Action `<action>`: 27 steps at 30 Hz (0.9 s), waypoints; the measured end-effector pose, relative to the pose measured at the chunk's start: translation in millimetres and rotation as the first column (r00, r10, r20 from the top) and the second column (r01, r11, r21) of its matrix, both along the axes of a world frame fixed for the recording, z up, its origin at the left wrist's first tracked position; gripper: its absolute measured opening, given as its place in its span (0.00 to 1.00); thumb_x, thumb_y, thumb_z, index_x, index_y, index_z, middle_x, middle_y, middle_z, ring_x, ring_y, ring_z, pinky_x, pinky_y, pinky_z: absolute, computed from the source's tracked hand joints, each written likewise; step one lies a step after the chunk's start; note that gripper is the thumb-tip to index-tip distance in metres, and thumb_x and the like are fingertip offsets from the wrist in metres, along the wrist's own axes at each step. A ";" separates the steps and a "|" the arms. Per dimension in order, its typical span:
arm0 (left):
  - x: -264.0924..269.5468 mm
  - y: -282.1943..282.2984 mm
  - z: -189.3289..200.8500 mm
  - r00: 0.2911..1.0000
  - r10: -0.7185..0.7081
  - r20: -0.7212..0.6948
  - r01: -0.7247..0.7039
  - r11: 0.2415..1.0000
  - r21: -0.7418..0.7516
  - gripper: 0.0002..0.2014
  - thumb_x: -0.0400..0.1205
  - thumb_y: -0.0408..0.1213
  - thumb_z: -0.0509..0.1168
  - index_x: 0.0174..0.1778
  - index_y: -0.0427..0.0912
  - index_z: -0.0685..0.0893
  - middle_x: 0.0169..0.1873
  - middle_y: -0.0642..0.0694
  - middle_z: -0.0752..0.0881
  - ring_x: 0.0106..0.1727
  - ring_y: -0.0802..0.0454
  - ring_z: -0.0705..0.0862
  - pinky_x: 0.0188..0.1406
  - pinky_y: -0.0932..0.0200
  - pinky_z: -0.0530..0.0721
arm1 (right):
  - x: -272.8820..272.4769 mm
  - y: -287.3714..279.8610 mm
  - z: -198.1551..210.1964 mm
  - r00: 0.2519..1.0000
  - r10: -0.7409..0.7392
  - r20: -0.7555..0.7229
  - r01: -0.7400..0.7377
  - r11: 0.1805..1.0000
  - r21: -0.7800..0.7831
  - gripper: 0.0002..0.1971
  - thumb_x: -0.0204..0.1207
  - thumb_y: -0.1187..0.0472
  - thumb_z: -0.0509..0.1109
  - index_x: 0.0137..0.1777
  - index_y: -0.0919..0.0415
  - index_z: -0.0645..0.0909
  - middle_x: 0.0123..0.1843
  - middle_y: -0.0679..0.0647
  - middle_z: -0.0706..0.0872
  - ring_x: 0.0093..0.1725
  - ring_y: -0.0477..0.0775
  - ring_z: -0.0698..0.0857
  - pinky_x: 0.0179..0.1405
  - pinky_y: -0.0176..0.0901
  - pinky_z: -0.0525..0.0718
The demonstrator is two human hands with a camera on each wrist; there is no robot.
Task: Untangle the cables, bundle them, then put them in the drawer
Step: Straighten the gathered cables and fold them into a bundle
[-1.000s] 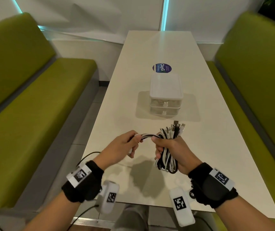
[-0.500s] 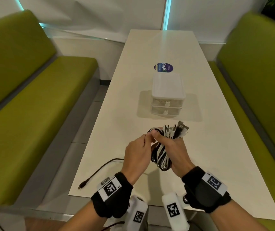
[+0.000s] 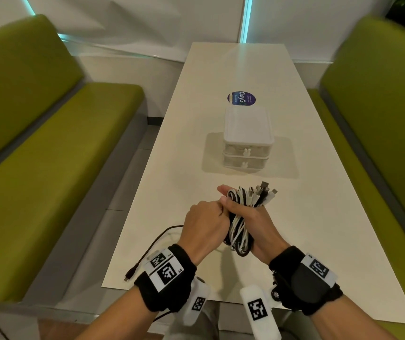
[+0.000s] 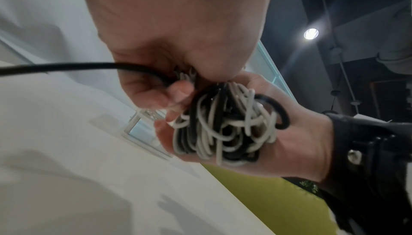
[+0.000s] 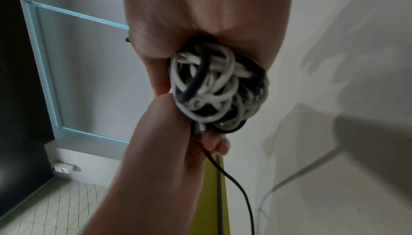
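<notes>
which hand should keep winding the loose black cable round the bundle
Left. The left hand already pinches the loose black cable, whose tail trails free across the table. The right hand is wrapped round the cable bundle and would have to let it go.

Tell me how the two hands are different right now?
The right hand wraps around the whole cable bundle, while the left hand pinches just one black cable. The right hand's load is bunched loops; the left hand's cable trails loose to the table edge. Both wear black wristbands.
</notes>
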State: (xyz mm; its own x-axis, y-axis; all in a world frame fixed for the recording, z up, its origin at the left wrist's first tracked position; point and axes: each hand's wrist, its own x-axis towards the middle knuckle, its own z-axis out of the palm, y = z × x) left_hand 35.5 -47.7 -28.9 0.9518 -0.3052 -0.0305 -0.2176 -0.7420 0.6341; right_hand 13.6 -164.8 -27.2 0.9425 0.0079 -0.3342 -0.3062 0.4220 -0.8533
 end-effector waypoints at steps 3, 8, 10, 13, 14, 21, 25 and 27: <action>2.9 -1.8 4.2 0.999 -0.038 -0.036 0.040 0.998 0.043 0.17 0.84 0.35 0.52 0.29 0.43 0.72 0.24 0.46 0.78 0.29 0.41 0.76 0.32 0.52 0.69 | 3.2 -3.8 4.4 1.000 0.021 -0.020 -0.020 0.999 0.033 0.19 0.74 0.64 0.75 0.65 0.63 0.85 0.64 0.52 0.89 0.63 0.49 0.87 0.67 0.49 0.82; 7.9 -1.6 12.4 0.999 -0.025 -0.023 0.028 0.993 0.117 0.12 0.84 0.34 0.52 0.35 0.41 0.73 0.29 0.43 0.77 0.33 0.39 0.74 0.35 0.53 0.66 | 12.7 -5.3 8.7 0.999 0.044 -0.014 -0.045 0.999 -0.030 0.09 0.75 0.68 0.74 0.55 0.67 0.87 0.63 0.50 0.89 0.63 0.54 0.88 0.68 0.56 0.82; 7.8 -0.1 14.0 0.999 -0.027 -0.027 0.031 0.984 0.173 0.12 0.85 0.35 0.51 0.36 0.42 0.73 0.33 0.41 0.80 0.35 0.39 0.75 0.36 0.52 0.68 | 13.5 -2.9 9.5 0.999 0.032 -0.002 -0.032 0.997 -0.074 0.06 0.76 0.70 0.73 0.51 0.66 0.87 0.61 0.52 0.90 0.61 0.55 0.88 0.65 0.55 0.84; 8.1 6.3 8.7 0.998 -0.033 -0.046 0.038 0.992 0.120 0.14 0.88 0.40 0.45 0.41 0.47 0.72 0.37 0.43 0.83 0.40 0.40 0.80 0.36 0.52 0.67 | 11.4 0.7 12.6 0.999 0.033 0.013 -0.032 0.994 -0.100 0.07 0.76 0.71 0.71 0.41 0.61 0.89 0.57 0.57 0.91 0.54 0.57 0.90 0.45 0.53 0.89; 7.3 8.4 6.8 0.995 -0.063 -0.072 0.068 0.995 0.069 0.15 0.89 0.43 0.43 0.42 0.51 0.72 0.34 0.47 0.81 0.39 0.42 0.81 0.34 0.52 0.66 | 11.3 0.3 13.8 1.000 0.019 0.016 -0.018 0.995 -0.097 0.09 0.76 0.71 0.70 0.39 0.61 0.88 0.55 0.59 0.92 0.51 0.58 0.91 0.40 0.52 0.89; 3.5 13.7 -3.8 0.945 -0.168 -0.280 0.015 0.880 -0.475 0.19 0.86 0.63 0.44 0.55 0.72 0.82 0.27 0.55 0.78 0.30 0.52 0.75 0.37 0.57 0.74 | 16.0 -2.1 19.3 0.989 -0.144 -0.019 0.144 0.989 0.035 0.03 0.75 0.73 0.69 0.42 0.67 0.80 0.54 0.70 0.90 0.57 0.68 0.89 0.39 0.52 0.84; 8.6 15.1 -2.0 0.856 -0.280 -0.435 -0.028 0.814 -0.580 0.27 0.86 0.63 0.45 0.60 0.52 0.84 0.29 0.53 0.80 0.31 0.51 0.74 0.34 0.60 0.75 | 14.4 0.1 26.0 0.985 -0.173 -0.008 0.173 0.978 0.117 0.05 0.74 0.75 0.67 0.43 0.65 0.79 0.45 0.70 0.86 0.51 0.63 0.91 0.39 0.51 0.86; 8.6 17.0 -2.2 0.807 -0.333 -0.488 -0.045 0.788 -0.614 0.29 0.85 0.65 0.47 0.53 0.45 0.83 0.31 0.49 0.80 0.33 0.49 0.72 0.34 0.57 0.72 | 13.2 -0.1 26.5 0.986 -0.166 0.005 0.164 0.974 0.154 0.07 0.75 0.72 0.69 0.37 0.63 0.78 0.36 0.61 0.82 0.47 0.60 0.91 0.43 0.52 0.86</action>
State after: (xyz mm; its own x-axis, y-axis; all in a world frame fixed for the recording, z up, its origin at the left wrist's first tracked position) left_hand 44.2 -30.7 -31.2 0.7639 -0.5735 -0.2958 0.2314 -0.1845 0.9552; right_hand 26.8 -165.0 -0.7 0.9407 -0.0985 -0.3247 -0.2072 0.5910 -0.7796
